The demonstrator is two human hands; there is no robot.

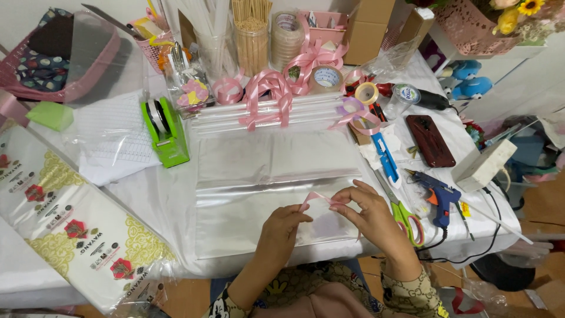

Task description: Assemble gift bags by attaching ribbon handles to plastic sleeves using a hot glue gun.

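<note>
A pink ribbon [321,199] was pinched between both hands above a clear plastic sheet [276,188] spread on the table [170,200]: the left hand [283,227] was closed on one end with thumb and fingertips pressed together, and the right hand [366,209] was pinched on the other end, a small loop being raised between them. It was judged that the narrow ribbon could slip from so light a pinch and the loop could spring open, or that the slick sheet could be dragged askew by the wrists. Scissors [395,194] and a blue glue gun [440,197] lay just beside the right hand and could be knocked by an elbow. At the table's far edge, a clear jar [252,44] was filled with wooden sticks, a clear cup [216,50] was holding white rods, and a pink basket [65,56] was holding dark spotted cloth.
</note>
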